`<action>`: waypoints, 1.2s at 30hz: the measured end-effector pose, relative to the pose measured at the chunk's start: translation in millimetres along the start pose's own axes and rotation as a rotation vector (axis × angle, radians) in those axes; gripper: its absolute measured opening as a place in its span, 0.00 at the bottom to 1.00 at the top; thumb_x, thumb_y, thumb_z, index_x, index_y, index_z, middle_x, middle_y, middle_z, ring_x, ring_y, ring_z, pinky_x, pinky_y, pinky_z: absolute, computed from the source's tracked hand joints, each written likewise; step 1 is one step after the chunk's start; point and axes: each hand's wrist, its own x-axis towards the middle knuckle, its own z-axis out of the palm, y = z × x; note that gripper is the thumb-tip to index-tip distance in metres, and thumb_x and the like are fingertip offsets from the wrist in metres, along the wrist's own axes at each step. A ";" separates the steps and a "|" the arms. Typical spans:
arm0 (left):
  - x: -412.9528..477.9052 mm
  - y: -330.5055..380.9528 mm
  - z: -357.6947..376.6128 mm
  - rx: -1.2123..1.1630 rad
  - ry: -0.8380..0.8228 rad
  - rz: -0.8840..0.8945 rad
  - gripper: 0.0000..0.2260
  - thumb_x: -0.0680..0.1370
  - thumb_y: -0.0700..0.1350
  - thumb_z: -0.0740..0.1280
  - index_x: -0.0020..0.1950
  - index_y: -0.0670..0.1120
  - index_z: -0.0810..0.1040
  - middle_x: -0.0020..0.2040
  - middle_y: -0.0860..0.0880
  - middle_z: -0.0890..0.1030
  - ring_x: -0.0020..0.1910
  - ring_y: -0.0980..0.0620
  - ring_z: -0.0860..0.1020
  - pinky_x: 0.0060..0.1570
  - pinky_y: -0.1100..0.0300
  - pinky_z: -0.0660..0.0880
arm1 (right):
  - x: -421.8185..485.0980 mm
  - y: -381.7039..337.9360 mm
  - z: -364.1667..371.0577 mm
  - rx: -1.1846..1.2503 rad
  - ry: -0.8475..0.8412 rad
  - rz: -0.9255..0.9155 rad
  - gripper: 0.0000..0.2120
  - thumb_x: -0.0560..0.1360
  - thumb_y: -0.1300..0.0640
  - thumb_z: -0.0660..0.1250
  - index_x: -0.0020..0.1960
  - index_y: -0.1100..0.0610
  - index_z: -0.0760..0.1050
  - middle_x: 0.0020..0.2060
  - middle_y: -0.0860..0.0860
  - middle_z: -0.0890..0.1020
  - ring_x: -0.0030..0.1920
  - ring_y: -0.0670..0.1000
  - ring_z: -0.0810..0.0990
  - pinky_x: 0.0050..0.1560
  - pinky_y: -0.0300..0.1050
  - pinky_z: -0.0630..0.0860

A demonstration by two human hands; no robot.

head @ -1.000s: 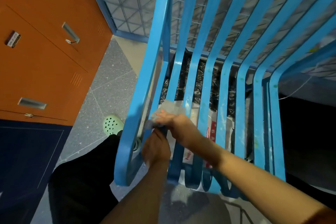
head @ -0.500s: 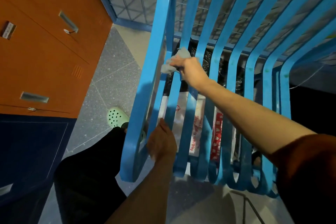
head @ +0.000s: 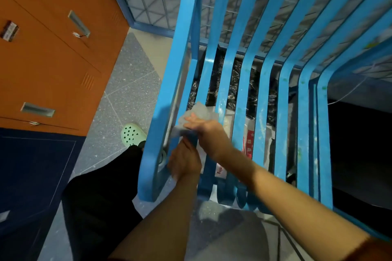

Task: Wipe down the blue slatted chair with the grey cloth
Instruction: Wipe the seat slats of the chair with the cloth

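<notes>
The blue slatted chair (head: 244,82) fills the middle and right of the head view, its curved slats running from the top down to a rolled front edge. The grey cloth (head: 200,113) is wrapped round the second slat from the left, low on the seat. My right hand (head: 209,133) is shut on the cloth and presses it against that slat. Just below it, my left hand (head: 184,162) grips the same slat near the front edge, between the thick left frame bar and the slat.
Orange lockers (head: 46,53) with metal handles stand at the left over a dark blue base. My leg in black trousers and a green clog (head: 131,134) are on the speckled grey floor left of the chair. Bags lie under the seat. A wire-mesh panel is behind.
My right hand has slid the cloth back down the slat from the backrest bend to the seat, just above my left hand. The left hand has stayed gripping the slat.
</notes>
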 end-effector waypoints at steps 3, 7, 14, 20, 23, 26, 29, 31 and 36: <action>-0.2 0.1 -1.8 0.040 -0.015 -0.006 0.24 0.85 0.55 0.47 0.58 0.45 0.80 0.58 0.43 0.81 0.59 0.42 0.78 0.55 0.49 0.73 | -5.9 -11.1 -6.0 0.053 0.044 -0.083 0.18 0.63 0.76 0.69 0.52 0.66 0.82 0.54 0.64 0.82 0.56 0.64 0.81 0.62 0.61 0.66; -1.0 0.4 0.5 -0.032 0.021 0.002 0.28 0.85 0.55 0.43 0.59 0.43 0.80 0.58 0.40 0.81 0.59 0.39 0.77 0.55 0.49 0.72 | 9.7 7.8 -12.5 0.027 -0.092 -0.076 0.20 0.68 0.74 0.70 0.57 0.60 0.82 0.60 0.58 0.81 0.62 0.57 0.79 0.68 0.54 0.70; -1.3 -1.2 8.5 -0.112 0.125 0.019 0.28 0.85 0.54 0.45 0.51 0.39 0.80 0.50 0.38 0.82 0.50 0.39 0.79 0.43 0.53 0.67 | 67.4 21.8 -60.6 0.043 -0.060 0.018 0.12 0.74 0.72 0.65 0.55 0.64 0.82 0.55 0.61 0.83 0.59 0.60 0.80 0.65 0.51 0.71; 0.3 -1.7 11.0 -0.121 0.134 0.018 0.28 0.85 0.55 0.46 0.49 0.40 0.81 0.48 0.39 0.83 0.48 0.40 0.80 0.43 0.53 0.71 | 143.7 70.4 -78.5 -0.136 -0.099 0.193 0.19 0.75 0.70 0.59 0.59 0.57 0.81 0.60 0.57 0.80 0.62 0.59 0.76 0.63 0.57 0.71; 2.4 -4.6 11.8 -0.114 0.129 0.016 0.29 0.84 0.56 0.45 0.48 0.41 0.81 0.46 0.40 0.83 0.46 0.41 0.81 0.41 0.54 0.71 | 153.4 73.6 -76.4 -0.145 -0.102 0.183 0.20 0.75 0.70 0.59 0.59 0.57 0.81 0.62 0.56 0.79 0.63 0.59 0.75 0.65 0.57 0.70; 2.8 -7.0 14.0 -0.118 0.132 0.014 0.32 0.83 0.58 0.43 0.47 0.41 0.81 0.45 0.41 0.83 0.45 0.42 0.81 0.42 0.55 0.73 | 141.2 69.5 -63.9 -0.111 -0.049 0.203 0.20 0.74 0.72 0.58 0.59 0.59 0.81 0.64 0.56 0.77 0.65 0.60 0.74 0.66 0.58 0.69; 3.3 -6.0 14.6 -0.127 0.144 0.024 0.32 0.83 0.58 0.42 0.49 0.41 0.81 0.45 0.41 0.83 0.46 0.41 0.81 0.46 0.51 0.76 | 125.4 61.4 -53.6 -0.091 -0.043 0.204 0.20 0.74 0.72 0.59 0.59 0.58 0.81 0.64 0.56 0.78 0.65 0.60 0.75 0.65 0.60 0.70; 3.3 -5.8 13.8 -0.125 0.138 0.023 0.29 0.84 0.56 0.44 0.51 0.41 0.81 0.48 0.40 0.83 0.49 0.41 0.80 0.46 0.53 0.72 | 111.4 54.4 -48.6 -0.079 -0.072 0.191 0.21 0.75 0.72 0.58 0.61 0.59 0.80 0.66 0.55 0.76 0.66 0.60 0.73 0.67 0.59 0.69; 1.2 -4.7 10.9 -0.110 0.122 0.027 0.28 0.85 0.55 0.44 0.57 0.40 0.79 0.55 0.38 0.81 0.56 0.39 0.78 0.48 0.53 0.67 | 68.0 27.2 -27.4 -0.039 -0.050 0.143 0.23 0.73 0.75 0.61 0.62 0.57 0.80 0.66 0.55 0.77 0.66 0.56 0.74 0.69 0.55 0.69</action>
